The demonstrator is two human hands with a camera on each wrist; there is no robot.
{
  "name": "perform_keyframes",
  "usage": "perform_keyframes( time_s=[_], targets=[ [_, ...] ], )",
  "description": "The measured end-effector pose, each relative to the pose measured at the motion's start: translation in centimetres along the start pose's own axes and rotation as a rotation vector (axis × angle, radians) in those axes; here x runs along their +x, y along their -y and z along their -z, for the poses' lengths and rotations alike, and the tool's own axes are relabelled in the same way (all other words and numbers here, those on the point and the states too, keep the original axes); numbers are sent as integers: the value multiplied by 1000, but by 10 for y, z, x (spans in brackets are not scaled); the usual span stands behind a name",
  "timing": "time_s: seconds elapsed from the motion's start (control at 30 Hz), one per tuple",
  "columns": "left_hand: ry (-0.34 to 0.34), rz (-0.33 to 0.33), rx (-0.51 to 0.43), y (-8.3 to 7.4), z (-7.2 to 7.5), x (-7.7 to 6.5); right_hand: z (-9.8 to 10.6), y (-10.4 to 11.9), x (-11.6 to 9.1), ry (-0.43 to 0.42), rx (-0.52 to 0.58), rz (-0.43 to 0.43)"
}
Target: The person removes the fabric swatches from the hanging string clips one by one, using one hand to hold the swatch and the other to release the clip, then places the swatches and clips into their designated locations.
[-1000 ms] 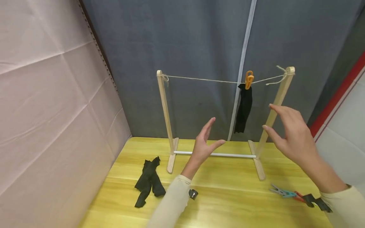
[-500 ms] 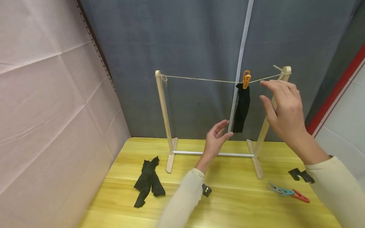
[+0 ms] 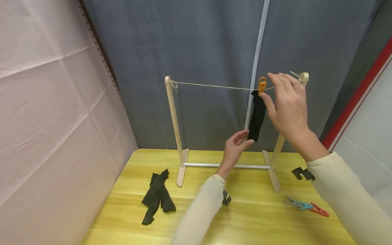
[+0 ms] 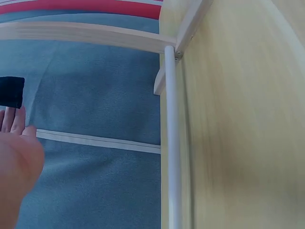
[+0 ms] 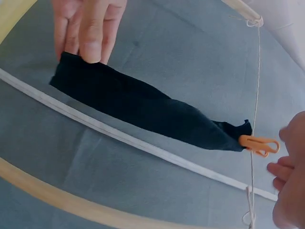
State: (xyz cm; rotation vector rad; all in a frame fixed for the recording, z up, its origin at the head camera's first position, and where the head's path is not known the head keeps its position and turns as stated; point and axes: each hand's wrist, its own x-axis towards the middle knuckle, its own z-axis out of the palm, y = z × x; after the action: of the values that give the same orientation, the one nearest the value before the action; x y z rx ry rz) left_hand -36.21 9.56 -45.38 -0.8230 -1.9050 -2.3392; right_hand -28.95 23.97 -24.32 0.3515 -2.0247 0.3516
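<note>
A narrow piece of black cloth [image 3: 257, 117] hangs from the string line [image 3: 211, 85], held there by an orange clothespin [image 3: 262, 86]. My left hand [image 3: 234, 149] is at the cloth's lower end. In the right wrist view its thumb overlaps the near face, with the fingers on the far side; thumb and fingers stand apart in the head view. Beside the clothespin, my right hand [image 3: 288, 105] has thumb and fingers spread around it. A small gap shows between that hand [image 5: 290, 176] and the clothespin [image 5: 259, 144] in the right wrist view.
The string spans two wooden posts [image 3: 174, 119], joined low by a white rod [image 3: 211, 165]. More black cloth [image 3: 157, 197] lies on the table [image 3: 122, 217] at left. Blue-grey [image 3: 301, 204] and red [image 3: 319, 209] clothespins lie at right. A grey curtain [image 3: 208, 41] stands behind.
My right hand has risen and moved left to the orange clothespin. My left hand has moved right to the hanging cloth's lower end.
</note>
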Motion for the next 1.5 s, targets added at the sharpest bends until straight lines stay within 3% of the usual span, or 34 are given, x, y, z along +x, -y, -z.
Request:
perform_keyframes(
  time_s=[0.3,0.43,0.67,0.87,1.1,1.33,1.5],
  targets=[
    [27,86,35,-6,-15,12,16,5,19,256,-105,-133],
    [15,80,83,-9,-18,16,21,6,24,296,-100,-141],
    [-5,40,95,-12,-25,17,25,4,27,257,-43,-136],
    [-31,45,86,-11,-29,13,22,-2,27,215,35,-78],
    [-31,44,74,-11,-29,6,15,-6,24,115,101,-39],
    [-28,-26,68,-10,-31,5,10,-7,28,5,137,19],
    [-28,-33,47,-11,-34,6,10,-7,32,-68,165,-5]
  ],
)
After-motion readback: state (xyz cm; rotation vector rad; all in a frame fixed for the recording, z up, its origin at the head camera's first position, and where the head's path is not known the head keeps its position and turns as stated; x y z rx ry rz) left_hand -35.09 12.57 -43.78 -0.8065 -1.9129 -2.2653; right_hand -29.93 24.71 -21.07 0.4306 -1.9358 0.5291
